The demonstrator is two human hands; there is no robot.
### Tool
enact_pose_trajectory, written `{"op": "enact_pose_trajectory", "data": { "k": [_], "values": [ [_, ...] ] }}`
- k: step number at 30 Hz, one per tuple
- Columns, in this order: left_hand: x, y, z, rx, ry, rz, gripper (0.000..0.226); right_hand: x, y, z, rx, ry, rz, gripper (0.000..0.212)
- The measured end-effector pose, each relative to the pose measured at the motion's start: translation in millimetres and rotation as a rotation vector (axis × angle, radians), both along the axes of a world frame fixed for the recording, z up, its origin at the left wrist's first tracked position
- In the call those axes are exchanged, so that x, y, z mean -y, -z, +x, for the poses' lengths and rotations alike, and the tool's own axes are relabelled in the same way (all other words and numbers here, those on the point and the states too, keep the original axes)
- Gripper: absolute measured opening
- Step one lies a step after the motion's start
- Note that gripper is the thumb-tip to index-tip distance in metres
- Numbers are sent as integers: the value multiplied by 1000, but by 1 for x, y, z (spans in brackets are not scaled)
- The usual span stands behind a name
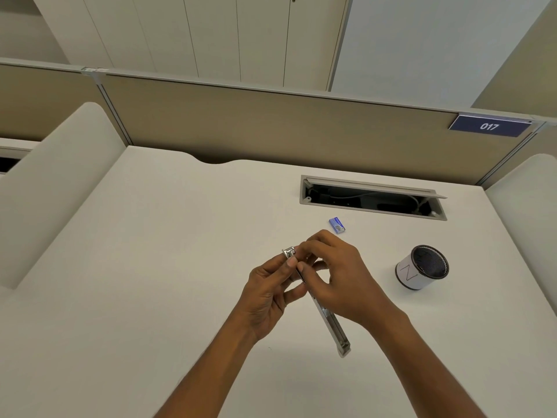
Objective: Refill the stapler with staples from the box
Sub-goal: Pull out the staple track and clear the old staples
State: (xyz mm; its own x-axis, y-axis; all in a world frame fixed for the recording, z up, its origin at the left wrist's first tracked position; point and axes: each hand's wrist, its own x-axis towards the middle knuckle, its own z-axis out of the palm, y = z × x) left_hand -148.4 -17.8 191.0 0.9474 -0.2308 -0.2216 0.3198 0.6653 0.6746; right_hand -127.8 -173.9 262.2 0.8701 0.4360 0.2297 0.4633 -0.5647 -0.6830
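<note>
Here, everything is placed from the stapler.
Stapler [330, 322]: a long grey metal one, held above the desk [150, 267], slanting from its far end between the fingers down to its near end, which hangs free toward the person.
Left hand [271, 285]: closed on the stapler's far end, thumb and fingers pinching the small metal head that sticks out just beyond them.
Right hand [334, 273]: just right of the left hand, fingers curled together over the stapler's upper part; whether a strip of staples sits between the fingertips, I cannot tell.
Box of staples [337, 225]: small and blue, lying on the desk just beyond the right hand, apart from it.
Cup [421, 267]: a white cylinder with a dark mesh inside, standing on the desk well to the right of the stapler.
Cable hatch [372, 197]: an open slot in the desk, beyond the box.
Number plate [489, 126]: blue, reading 017, on the partition far beyond and right.
</note>
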Motion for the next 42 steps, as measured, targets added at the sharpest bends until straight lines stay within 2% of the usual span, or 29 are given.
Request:
{"op": "enact_pose_trajectory", "data": {
  "k": [4, 8, 15, 27, 42],
  "values": [
    [0, 0, -1, 13, 18, -7, 47, 0, 0, 1, -4, -1, -15, 5],
    [0, 0, 1, -25, -8, 7, 59, 0, 2, 0, 13, -10, -11, 4],
    [0, 1, 3, -55, -18, 12, 37, 3, 2, -2, 67, 30, -5, 8],
    [1, -3, 15, -45, -34, 23, 31, 9, 9, -17, 205, 190, 187, 13],
    [-2, -3, 24, -81, -82, 8, 29, 19, 31, -36, 306, 282, 229, 9]
  ]
}}
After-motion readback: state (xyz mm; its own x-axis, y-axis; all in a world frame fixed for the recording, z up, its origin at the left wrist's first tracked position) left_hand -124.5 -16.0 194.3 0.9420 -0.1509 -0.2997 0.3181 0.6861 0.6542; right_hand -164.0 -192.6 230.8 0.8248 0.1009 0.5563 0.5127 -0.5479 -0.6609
